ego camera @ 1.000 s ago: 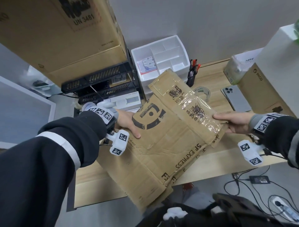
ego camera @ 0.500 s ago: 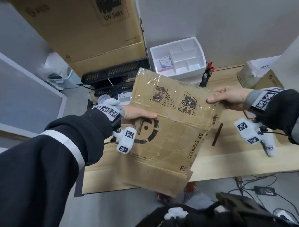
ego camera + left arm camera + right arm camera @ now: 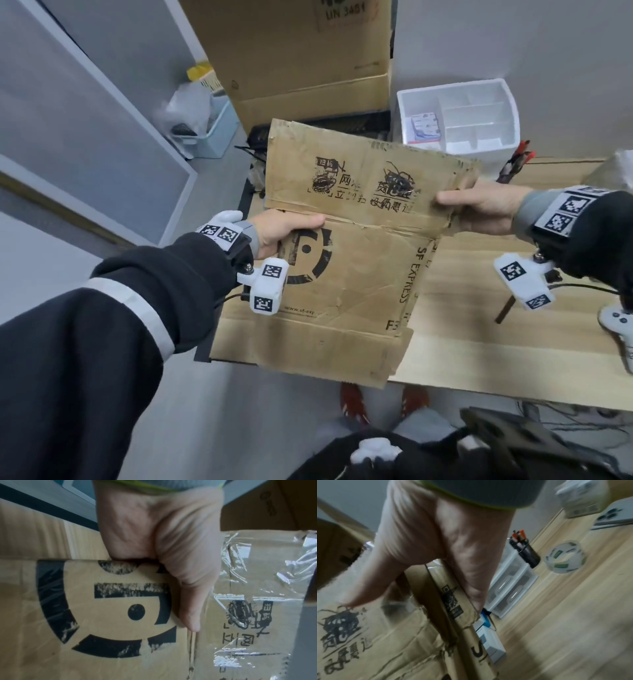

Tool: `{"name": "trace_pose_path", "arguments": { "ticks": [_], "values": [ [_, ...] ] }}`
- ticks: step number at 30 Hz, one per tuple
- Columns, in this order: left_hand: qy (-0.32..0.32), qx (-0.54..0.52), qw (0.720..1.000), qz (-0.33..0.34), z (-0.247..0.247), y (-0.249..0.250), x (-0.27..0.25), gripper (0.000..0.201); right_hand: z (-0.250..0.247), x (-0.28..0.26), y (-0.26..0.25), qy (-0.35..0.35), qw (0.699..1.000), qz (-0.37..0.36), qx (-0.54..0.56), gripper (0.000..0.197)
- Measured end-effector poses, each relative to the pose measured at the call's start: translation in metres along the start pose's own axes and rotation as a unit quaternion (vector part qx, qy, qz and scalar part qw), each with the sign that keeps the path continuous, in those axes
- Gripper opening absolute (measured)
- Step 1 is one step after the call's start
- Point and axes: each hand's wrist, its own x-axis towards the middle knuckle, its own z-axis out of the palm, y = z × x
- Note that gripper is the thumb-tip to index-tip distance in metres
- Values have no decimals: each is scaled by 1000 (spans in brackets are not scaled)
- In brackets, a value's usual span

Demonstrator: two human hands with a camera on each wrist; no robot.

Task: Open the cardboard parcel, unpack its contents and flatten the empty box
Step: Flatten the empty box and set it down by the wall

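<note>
The left hand (image 3: pixel 281 230) pinches the flattened cardboard box (image 3: pixel 346 260) at its 9 o'clock edge, thumb lying along the crease over the printed face, fingers behind. The left wrist view alone shows wrinkled clear tape (image 3: pixel 267 563) over the upper flap and the thumb beside the black round logo (image 3: pixel 106 609). The box hangs in the air in front of the person, above the near edge of the wooden tabletop (image 3: pixel 507 329), its worn brown panels pressed flat, upper flap bent up along a crease, edges ragged. The right hand (image 3: pixel 486 209) clamps the 3 o'clock edge, thumb on the front. The right wrist view alone shows the doubled layers of that edge between thumb and fingers, and, on the tabletop beyond, a tape roll (image 3: pixel 566 557), a black pen holder (image 3: pixel 527 553) and a phone (image 3: pixel 614 517).
</note>
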Motion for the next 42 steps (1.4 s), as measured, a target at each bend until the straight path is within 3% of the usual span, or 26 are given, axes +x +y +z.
{"name": "trace_pose_path", "arguments": {
  "ticks": [3, 5, 8, 10, 13, 14, 19, 24, 27, 31, 34, 36, 39, 42],
  "values": [
    [3, -33, 999, -26, -28, -21, -21, 44, 28, 26, -6, -8, 997, 9, -75, 81],
    [18, -73, 997, -28, -52, -43, -43, 43, 59, 47, -8, -29, 991, 26, -127, 77],
    [40, -82, 995, -37, -65, -60, -65, 40, 79, 63, -9, -89, 988, 49, -117, 73],
    [70, -120, 990, -30, -81, -81, -89, 40, 112, 78, -9, -140, 980, 69, -124, 60],
    [124, -166, 977, -42, -92, -113, -123, 32, 155, 100, -8, -171, 971, 70, -155, 21],
    [147, -191, 970, -44, -97, -127, -139, 30, 178, 109, -6, -183, 967, 63, -163, 20],
    [252, -273, 927, -44, -118, -192, -207, 38, 284, 132, 9, -239, 952, 24, -187, 29],
    [354, -343, 868, -54, -130, -269, -276, 80, 397, 135, 37, -333, 916, 8, -222, 37],
    [393, -388, 831, -63, -130, -312, -312, 90, 457, 131, 58, -364, 896, 2, -254, 40],
    [446, -449, 772, -55, -134, -361, -360, 73, 541, 122, 81, -395, 876, 1, -278, 47],
    [495, -482, 722, -41, -137, -399, -405, 74, 610, 106, 104, -426, 839, -18, -337, 45],
    [501, -486, 715, -41, -134, -411, -420, 73, 636, 97, 108, -425, 818, -66, -383, 36],
    [534, -500, 681, -30, -130, -440, -469, 49, 702, 62, 122, -468, 773, -110, -413, 31],
    [551, -519, 653, -26, -123, -473, -506, 50, 759, 34, 138, -497, 756, -123, -408, 30]
  ]
}}
